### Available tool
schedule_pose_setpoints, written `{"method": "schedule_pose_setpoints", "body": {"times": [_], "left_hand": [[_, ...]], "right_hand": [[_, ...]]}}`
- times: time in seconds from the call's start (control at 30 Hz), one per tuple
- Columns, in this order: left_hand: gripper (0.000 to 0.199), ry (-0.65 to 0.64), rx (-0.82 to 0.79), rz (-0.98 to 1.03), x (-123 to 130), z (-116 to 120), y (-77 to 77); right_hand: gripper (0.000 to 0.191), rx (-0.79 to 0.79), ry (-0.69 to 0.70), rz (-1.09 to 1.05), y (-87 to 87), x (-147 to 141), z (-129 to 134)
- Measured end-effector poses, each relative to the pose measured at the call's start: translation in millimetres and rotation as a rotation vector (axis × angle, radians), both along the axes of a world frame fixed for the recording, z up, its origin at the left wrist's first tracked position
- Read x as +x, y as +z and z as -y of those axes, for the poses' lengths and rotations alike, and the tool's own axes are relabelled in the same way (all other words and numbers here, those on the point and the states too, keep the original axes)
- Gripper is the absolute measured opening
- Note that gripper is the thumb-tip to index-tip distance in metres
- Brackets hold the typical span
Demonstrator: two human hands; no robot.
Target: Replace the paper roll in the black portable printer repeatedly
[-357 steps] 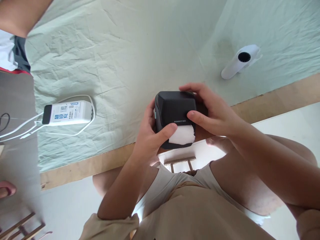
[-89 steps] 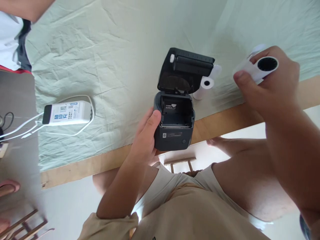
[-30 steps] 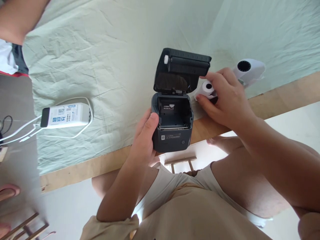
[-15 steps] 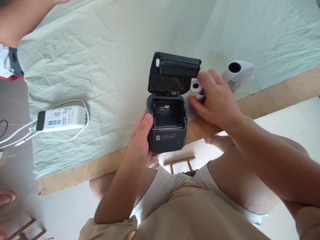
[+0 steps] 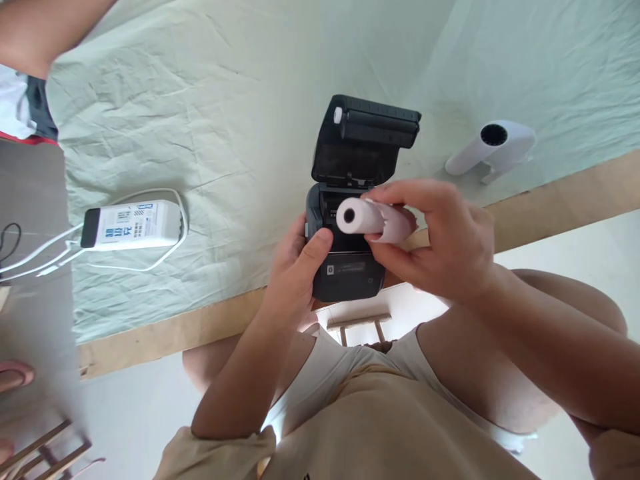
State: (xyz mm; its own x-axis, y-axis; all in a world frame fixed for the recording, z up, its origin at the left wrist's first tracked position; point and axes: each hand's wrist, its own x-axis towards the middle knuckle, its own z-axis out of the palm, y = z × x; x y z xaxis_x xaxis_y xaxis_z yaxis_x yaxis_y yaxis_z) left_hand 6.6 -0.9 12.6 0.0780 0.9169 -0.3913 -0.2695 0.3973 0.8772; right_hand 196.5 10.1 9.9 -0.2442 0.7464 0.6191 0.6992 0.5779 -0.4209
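Note:
My left hand [image 5: 297, 267] grips the left side of a dark portable label printer [image 5: 345, 280], its thumb on the near edge of the body. The printer's lid [image 5: 365, 137] stands raised, with a black roller along its top. Between the thumb and fingers of my right hand [image 5: 440, 240] is a white paper roll [image 5: 363, 217] with a dark core hole. The roll is over the printer's paper compartment and hides much of it; whether they touch I cannot tell. Some loose paper curls from the roll near my fingers.
To the right on the pale green cloth [image 5: 240, 167] lies a larger white roll [image 5: 467, 152] with a dark core. A white power strip [image 5: 140, 227] with cables is at the left. A wooden table edge [image 5: 175, 333] runs in front. Another person's arm [image 5: 45, 33] shows at upper left.
My right hand has lifted the small paper roll from beside the printer and brought it left over the open compartment. The printer and my left hand appear slightly further right.

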Motion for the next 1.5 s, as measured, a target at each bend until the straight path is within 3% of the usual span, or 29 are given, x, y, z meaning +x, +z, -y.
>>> {"method": "schedule_pose_setpoints", "body": {"times": [0.07, 0.2, 0.47, 0.73, 1.0, 1.33, 1.4, 1.47, 1.5], "left_hand": [[0.051, -0.007, -0.012, -0.024, 0.2, 1.3, 1.8], [0.045, -0.004, -0.024, -0.006, -0.3, 3.3, 2.4], [0.045, -0.001, -0.001, 0.001, -0.8, 1.6, -0.1], [0.039, 0.013, 0.038, -0.008, -1.0, 2.1, -3.8], [0.042, -0.012, -0.002, -0.013, -0.8, -0.3, 0.0], [0.056, -0.081, 0.112, 0.087, -7.7, -0.6, -10.3], [0.063, -0.072, 0.086, 0.055, -6.7, -0.3, -6.9], [0.071, -0.056, 0.073, 0.019, -5.6, 0.0, -3.4], [0.076, -0.056, 0.069, 0.003, -5.4, 0.0, -2.2]], "right_hand": [[0.034, -0.021, -0.057, -0.021, -0.6, -2.3, -3.2], [0.026, 0.062, 0.058, -0.059, -4.7, -2.2, -13.2], [0.02, 0.036, 0.086, -0.081, -4.9, -3.1, -14.5], [0.026, 0.062, 0.123, -0.063, -6.1, -0.3, -17.3], [0.017, 0.107, 0.159, -0.083, -7.3, -9.1, 0.1], [0.023, 0.174, 0.286, -0.119, -21.3, -13.5, 6.9], [0.024, 0.185, 0.272, -0.164, -20.0, -9.3, 5.8], [0.005, 0.215, 0.18, -0.229, -18.6, -2.6, 2.2], [0.015, 0.22, 0.122, -0.257, -18.3, 1.1, -0.7]]}}
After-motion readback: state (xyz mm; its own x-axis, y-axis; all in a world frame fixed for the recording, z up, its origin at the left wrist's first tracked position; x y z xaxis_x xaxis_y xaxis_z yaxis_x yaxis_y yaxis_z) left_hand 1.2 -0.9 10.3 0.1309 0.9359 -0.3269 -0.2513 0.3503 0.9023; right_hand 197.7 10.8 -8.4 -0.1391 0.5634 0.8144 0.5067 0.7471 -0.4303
